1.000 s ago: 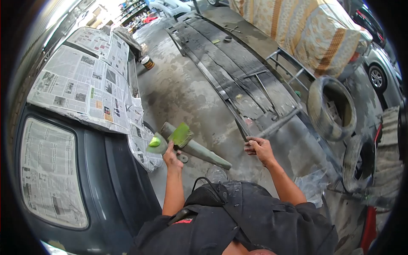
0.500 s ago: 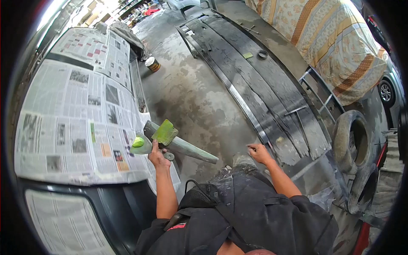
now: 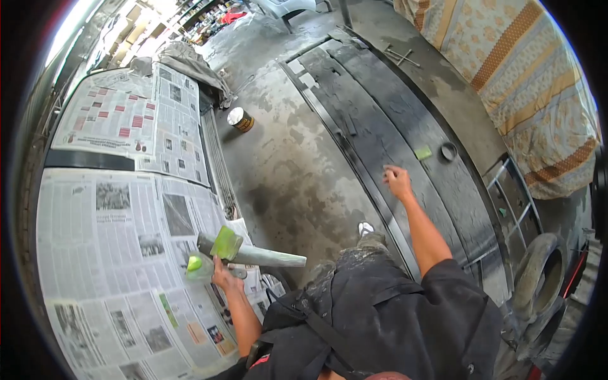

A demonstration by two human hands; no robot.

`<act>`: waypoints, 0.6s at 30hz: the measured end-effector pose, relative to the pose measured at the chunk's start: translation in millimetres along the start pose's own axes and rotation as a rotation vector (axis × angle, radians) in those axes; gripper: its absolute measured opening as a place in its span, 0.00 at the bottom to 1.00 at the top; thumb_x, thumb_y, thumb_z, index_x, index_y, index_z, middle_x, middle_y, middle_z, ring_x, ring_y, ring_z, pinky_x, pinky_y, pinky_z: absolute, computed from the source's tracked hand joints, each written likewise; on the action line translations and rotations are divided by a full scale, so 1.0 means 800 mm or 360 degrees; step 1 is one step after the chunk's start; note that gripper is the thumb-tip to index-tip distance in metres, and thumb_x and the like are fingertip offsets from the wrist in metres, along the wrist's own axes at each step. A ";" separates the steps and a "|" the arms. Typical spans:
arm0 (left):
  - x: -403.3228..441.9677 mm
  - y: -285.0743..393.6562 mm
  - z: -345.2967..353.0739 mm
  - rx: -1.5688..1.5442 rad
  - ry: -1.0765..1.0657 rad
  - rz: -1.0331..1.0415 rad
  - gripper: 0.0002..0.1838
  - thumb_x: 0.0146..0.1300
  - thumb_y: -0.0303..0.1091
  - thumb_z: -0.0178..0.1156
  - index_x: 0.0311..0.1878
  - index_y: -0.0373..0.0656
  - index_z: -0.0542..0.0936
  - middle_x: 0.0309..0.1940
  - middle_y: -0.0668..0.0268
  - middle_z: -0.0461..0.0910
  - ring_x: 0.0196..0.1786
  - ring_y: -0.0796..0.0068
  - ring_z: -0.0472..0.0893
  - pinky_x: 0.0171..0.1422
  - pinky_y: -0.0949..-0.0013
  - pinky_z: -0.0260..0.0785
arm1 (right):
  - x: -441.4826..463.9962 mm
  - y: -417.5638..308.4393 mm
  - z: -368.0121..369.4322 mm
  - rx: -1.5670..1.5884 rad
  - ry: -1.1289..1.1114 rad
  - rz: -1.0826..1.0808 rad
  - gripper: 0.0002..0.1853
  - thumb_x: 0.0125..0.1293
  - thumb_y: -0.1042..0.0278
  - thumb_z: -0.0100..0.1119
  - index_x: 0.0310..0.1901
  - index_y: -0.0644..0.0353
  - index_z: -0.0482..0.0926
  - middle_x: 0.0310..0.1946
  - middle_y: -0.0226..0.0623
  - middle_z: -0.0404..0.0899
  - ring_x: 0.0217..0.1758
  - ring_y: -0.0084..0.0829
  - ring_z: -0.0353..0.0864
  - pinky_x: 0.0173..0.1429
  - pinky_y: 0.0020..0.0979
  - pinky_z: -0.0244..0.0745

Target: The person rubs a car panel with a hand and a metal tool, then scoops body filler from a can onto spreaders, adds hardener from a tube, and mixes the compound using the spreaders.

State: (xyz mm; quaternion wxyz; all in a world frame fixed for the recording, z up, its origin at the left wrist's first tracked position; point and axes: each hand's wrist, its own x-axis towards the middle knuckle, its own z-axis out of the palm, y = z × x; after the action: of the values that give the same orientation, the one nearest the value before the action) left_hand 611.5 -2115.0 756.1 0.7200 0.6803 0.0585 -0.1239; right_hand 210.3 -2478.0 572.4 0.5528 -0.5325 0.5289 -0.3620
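My left hand (image 3: 229,277) is closed on a flat spreader (image 3: 227,242) smeared with green putty. Under it, also at this hand, lies a greyish flat piece with a bright green lump of putty (image 3: 194,263). A long grey-green strip (image 3: 272,256) runs out to the right behind the spreader; whether the hand grips it too is unclear. My right hand (image 3: 398,182) hovers over long dark panels (image 3: 380,120), its fingers loosely bent and apart, with nothing visible in them. A small green piece (image 3: 423,153) and a black ring (image 3: 448,151) rest on those panels, close to this hand.
Newspaper sheets (image 3: 126,234) cover a car body at left. A tin (image 3: 240,120) stands on the floor (image 3: 297,145). At right are a metal frame (image 3: 508,199), a tyre (image 3: 540,269) and a patterned cloth cover (image 3: 506,76). A plastic chair (image 3: 288,7) is at the back.
My body has moved forward along the panels. My right arm has reached forward over them, nearer the small green piece. My left hand still holds the spreader, now over the newspaper's edge.
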 end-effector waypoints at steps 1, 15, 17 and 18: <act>0.012 0.006 0.009 -0.0025 0.0059 0.0011 0.12 0.66 0.36 0.62 0.47 0.38 0.81 0.35 0.69 0.81 0.31 0.78 0.78 0.27 0.74 0.64 | 0.049 -0.009 0.011 0.0013 0.0025 0.0002 0.14 0.68 0.71 0.52 0.50 0.67 0.81 0.32 0.36 0.83 0.27 0.22 0.80 0.27 0.23 0.73; 0.252 0.017 0.157 0.0161 0.0135 0.0095 0.14 0.65 0.39 0.63 0.48 0.39 0.80 0.36 0.70 0.79 0.34 0.78 0.76 0.28 0.73 0.62 | 0.426 -0.086 0.091 -0.0658 0.0609 -0.0046 0.21 0.64 0.62 0.56 0.55 0.63 0.79 0.47 0.50 0.83 0.53 0.44 0.82 0.60 0.37 0.73; 0.267 0.035 0.194 0.0222 0.0193 0.0063 0.14 0.66 0.38 0.62 0.48 0.39 0.80 0.37 0.70 0.79 0.34 0.78 0.76 0.28 0.73 0.61 | 0.491 -0.086 0.088 -0.0629 0.0697 -0.0050 0.21 0.64 0.63 0.56 0.56 0.63 0.79 0.49 0.51 0.82 0.55 0.46 0.81 0.60 0.37 0.73; 0.274 0.043 0.212 0.0274 0.0278 0.0028 0.14 0.67 0.38 0.61 0.49 0.39 0.80 0.38 0.70 0.79 0.34 0.78 0.76 0.28 0.74 0.61 | 0.530 -0.087 0.086 -0.0758 0.0735 -0.0144 0.23 0.64 0.62 0.57 0.59 0.63 0.76 0.52 0.51 0.80 0.57 0.47 0.79 0.62 0.38 0.71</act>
State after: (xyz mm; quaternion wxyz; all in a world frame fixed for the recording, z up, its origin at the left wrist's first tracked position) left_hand 816.8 -2303.4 745.0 0.6522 0.7482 0.1043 -0.0625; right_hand 363.9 -2884.1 547.1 0.2618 -0.5735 0.6858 -0.3636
